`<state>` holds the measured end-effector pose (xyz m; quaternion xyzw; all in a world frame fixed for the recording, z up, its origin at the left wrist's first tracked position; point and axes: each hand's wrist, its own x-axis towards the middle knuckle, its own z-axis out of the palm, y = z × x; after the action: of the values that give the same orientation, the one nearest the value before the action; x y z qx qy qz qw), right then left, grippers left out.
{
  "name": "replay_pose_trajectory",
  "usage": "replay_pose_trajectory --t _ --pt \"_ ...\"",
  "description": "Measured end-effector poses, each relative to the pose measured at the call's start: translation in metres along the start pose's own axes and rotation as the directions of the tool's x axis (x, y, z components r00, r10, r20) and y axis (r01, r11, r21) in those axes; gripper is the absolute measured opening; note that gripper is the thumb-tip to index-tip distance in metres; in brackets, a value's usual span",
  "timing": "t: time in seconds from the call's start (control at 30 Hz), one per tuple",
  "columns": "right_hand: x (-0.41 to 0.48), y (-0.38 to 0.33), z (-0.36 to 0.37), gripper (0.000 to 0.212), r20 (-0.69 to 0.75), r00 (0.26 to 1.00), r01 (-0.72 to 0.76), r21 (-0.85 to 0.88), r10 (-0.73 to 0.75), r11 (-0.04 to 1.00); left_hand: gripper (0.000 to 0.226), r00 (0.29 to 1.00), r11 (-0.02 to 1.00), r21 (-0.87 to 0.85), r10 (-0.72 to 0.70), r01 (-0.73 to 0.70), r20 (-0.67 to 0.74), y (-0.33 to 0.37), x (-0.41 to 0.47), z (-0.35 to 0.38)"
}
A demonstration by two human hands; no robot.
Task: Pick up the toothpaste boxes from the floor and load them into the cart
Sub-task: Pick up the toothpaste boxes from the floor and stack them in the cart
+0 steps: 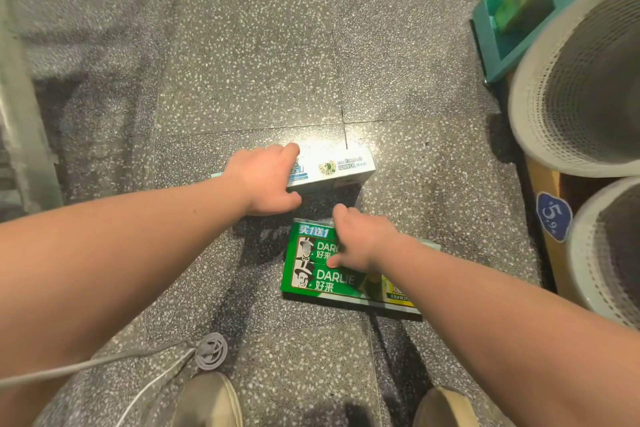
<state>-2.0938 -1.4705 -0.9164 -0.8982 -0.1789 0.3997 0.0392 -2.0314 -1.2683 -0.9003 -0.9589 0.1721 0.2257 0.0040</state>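
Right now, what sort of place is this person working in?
Probably a shop aisle: a green toothpaste pack with a promotional banner and a white toothpaste box, plastic baskets by a carton bearing a 5.9 price sticker, and a teal rack holding boxed goods.

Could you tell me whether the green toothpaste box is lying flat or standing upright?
Lying flat: the green cardboard toothpaste box shows its printed face upward on the speckled floor.

left grip (266, 180): holds white toothpaste box (343, 166) by its left end
right grip (360, 243): curled over green toothpaste box (325, 282) far edge
floor (242, 62): speckled grey, beneath both boxes
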Motion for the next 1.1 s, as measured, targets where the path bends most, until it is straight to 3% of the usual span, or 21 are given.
replay_pose_trajectory --t 0.13,0.27,0.47,0.57,0.63,0.8,0.9,1.1 --pt "-0.004 -0.013 -0.016 0.067 -0.195 0.974 0.118 0.008 -0.114 0.993 0.032 0.998 0.997 -0.064 -0.039 0.042 0.047 -0.006 -0.011 -0.004" --pt "-0.005 -0.033 -0.02 0.047 -0.352 0.916 0.181 -0.067 -0.193 0.981 0.031 0.996 0.979 -0.203 0.016 0.002 0.089 -0.003 -0.015 -0.01" --pt "-0.013 -0.032 -0.021 0.031 -0.36 0.867 0.318 -0.135 -0.345 0.938 0.069 0.981 0.901 -0.435 0.086 -0.001 0.175 -0.001 -0.023 -0.005" --pt "-0.017 -0.03 -0.026 0.019 -0.442 0.794 0.38 -0.173 -0.417 0.908 0.11 0.97 0.9 -0.435 0.123 -0.021 0.208 -0.003 -0.027 -0.006" --pt "-0.017 -0.029 -0.031 0.029 -0.512 0.757 0.366 -0.184 -0.407 0.912 0.128 0.968 0.93 -0.366 0.125 -0.038 0.217 -0.001 -0.028 -0.007" --pt "-0.013 -0.013 -0.043 0.108 -0.384 0.899 0.114 -0.263 -0.212 0.958 0.115 0.974 0.967 -0.253 0.084 -0.028 0.211 0.008 -0.031 -0.006" --pt "-0.008 0.003 -0.044 0.117 -0.332 0.932 0.065 -0.24 -0.145 0.969 0.124 0.97 0.978 -0.181 0.139 -0.103 0.202 0.013 -0.031 -0.002" --pt "-0.005 0.01 -0.042 0.11 -0.317 0.933 0.075 -0.294 -0.171 0.953 0.132 0.977 0.986 -0.072 0.161 -0.153 0.137 0.015 -0.033 0.008"
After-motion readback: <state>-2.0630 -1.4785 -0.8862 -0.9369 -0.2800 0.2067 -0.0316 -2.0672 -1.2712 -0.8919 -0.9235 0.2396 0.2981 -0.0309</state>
